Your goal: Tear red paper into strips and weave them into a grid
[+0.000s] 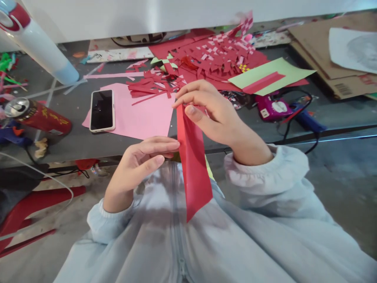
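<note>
A long strip of folded red paper (194, 165) is held upright in front of my jacket, its lower end cut at a slant. At its top edge my right hand (215, 112) pinches it between thumb and fingers. My left hand (141, 165) is at the paper's left edge, fingers stretched out and fingertips touching the fold, thumb apart. Behind the strip a bit of yellow-green paper (208, 169) shows, mostly hidden. A pink paper sheet (141, 114) lies on the table just beyond my hands, with a phone (102, 110) on its left part.
Woven and cut red paper pieces (212, 55) heap at the back. Right of them are a light green sheet (256, 74), a purple box (272, 108), a blue glue gun (309, 118) and cardboard (321, 51). On the left stand a red can (44, 118) and a white bottle (44, 47).
</note>
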`<state>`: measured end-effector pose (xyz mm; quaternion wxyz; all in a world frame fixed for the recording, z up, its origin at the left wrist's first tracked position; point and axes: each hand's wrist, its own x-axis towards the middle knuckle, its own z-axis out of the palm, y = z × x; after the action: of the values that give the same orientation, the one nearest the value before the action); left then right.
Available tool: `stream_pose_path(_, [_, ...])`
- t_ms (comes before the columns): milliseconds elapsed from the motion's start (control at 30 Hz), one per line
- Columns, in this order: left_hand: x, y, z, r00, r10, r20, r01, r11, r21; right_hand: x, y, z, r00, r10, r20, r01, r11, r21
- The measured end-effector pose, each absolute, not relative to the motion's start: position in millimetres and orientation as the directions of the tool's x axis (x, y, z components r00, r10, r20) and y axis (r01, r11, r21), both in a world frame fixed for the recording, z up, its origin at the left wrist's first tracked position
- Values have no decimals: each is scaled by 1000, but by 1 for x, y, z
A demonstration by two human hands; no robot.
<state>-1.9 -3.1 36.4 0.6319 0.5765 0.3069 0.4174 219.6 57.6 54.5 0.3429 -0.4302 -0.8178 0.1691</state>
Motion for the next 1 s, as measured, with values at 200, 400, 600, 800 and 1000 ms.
stream_pose_path(200, [-1, -3, 34, 413, 908, 71, -35, -62, 997, 230, 66, 35, -367, 850, 379, 502, 524, -688])
stream_pose_path(400, [6, 4, 18, 354, 935, -17, -23, 27, 999, 233, 68, 22, -339, 888, 311, 467, 446, -764])
stream_pose_path(600, [18, 27, 5, 267, 954, -140, -197, 196, 961, 231, 69, 24, -433, 885, 169, 449, 375, -811])
stream_pose_path(800, [28, 44, 2, 248, 950, -187, -145, 227, 963, 230, 70, 23, -489, 868, 86, 463, 342, -818])
stream_pose_path(1000, [31, 48, 4, 223, 956, -191, -92, 216, 972, 227, 71, 21, -474, 880, 35, 467, 285, -837])
